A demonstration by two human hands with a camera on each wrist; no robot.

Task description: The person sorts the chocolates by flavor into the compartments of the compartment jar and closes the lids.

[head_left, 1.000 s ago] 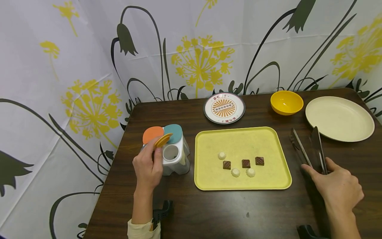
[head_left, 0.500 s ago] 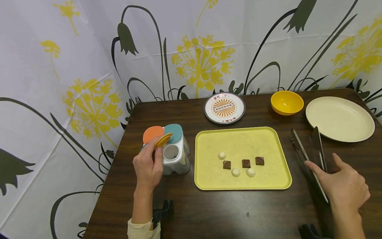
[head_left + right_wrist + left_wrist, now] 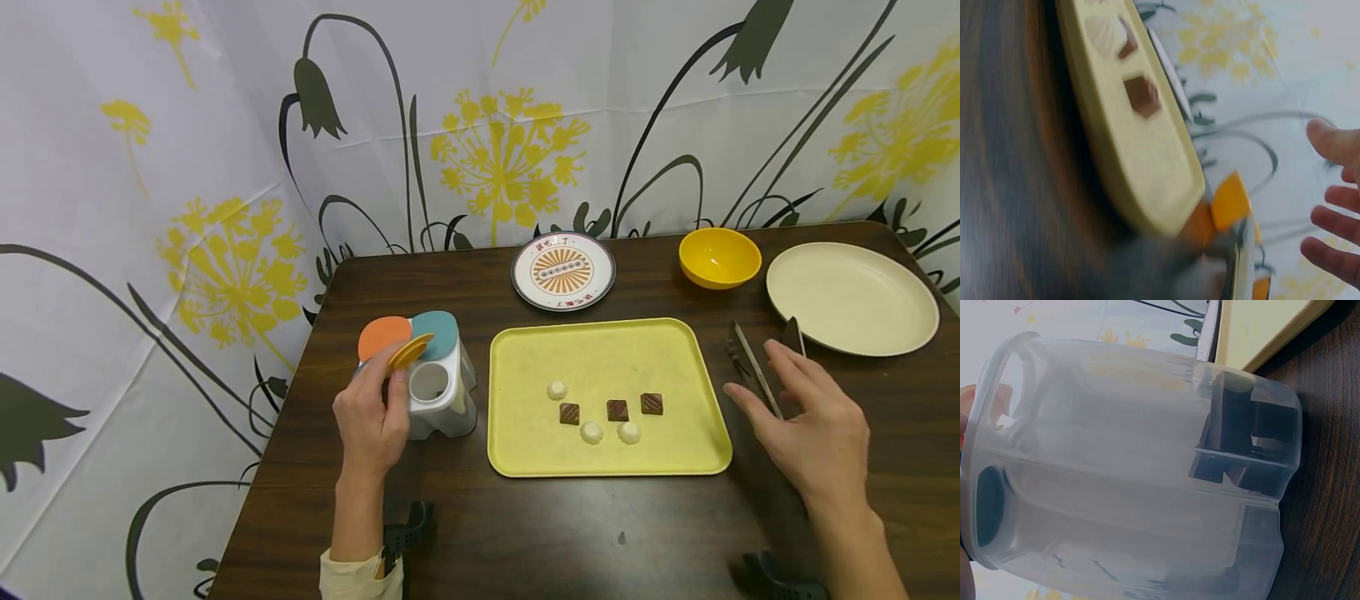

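Gripping the clear plastic container point(image 3: 442, 392) on the dark wooden table point(image 3: 570, 533) with the left hand point(image 3: 371, 425), fingers curled round its near side, thumb up beside the raised yellow lid point(image 3: 410, 351). Sitting next to that lid on top: an orange lid point(image 3: 382, 336) and a teal lid point(image 3: 438, 332), both down, and one open round hole point(image 3: 429, 382). Filling the left wrist view almost wholly, the container's translucent wall, with inner partitions and a dark block showing through it; fingers only glimpsed at the left edge there.

Hovering over the metal tongs point(image 3: 757, 367) with the right hand point(image 3: 810, 425), fingers spread and straight, holding nothing; hard telling whether fingertips are touching the tongs. Hiding much of the tongs, so only the far tips are showing, just right of the yellow tray point(image 3: 525, 450).

Lying on the tray: three brown chocolates point(image 3: 617, 409) and three white sweets point(image 3: 592, 432), near its front half. Blurring badly in the right wrist view, giving only the tray edge, two brown pieces, and open fingers at the right border.

Bearing red characters above and below a sunburst pattern, the small printed plate point(image 3: 563, 272) behind the tray; too small for reading. Standing to its right, a yellow bowl point(image 3: 720, 257) and a cream plate point(image 3: 851, 297). Hanging behind, a white curtain point(image 3: 187, 167) printed with yellow flowers.
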